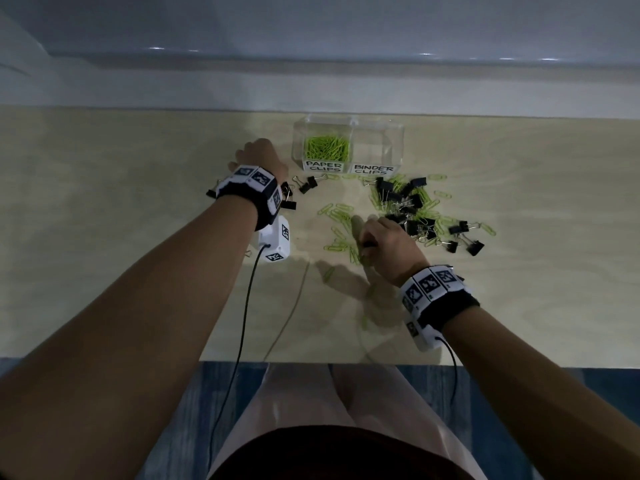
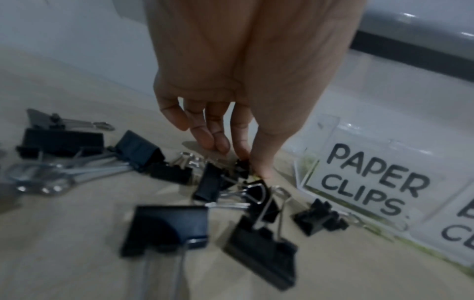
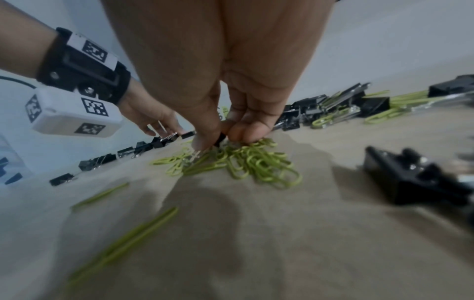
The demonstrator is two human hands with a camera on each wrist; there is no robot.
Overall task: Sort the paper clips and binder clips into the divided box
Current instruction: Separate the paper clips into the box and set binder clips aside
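I read "PAPER CLIPS" and "BINDER CLIPS" on the clear plastic divided box [image 1: 394,140], upper centre; my left hand [image 2: 218,113] pinches a small black metal binder clip [image 2: 242,165], my right hand [image 3: 231,121] another [image 3: 221,140].

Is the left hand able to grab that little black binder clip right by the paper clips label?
Probably yes. The binder clip lies loose on the table, in front of the label, with nothing on top. The left hand is close, though its fingertips touch other clips now.
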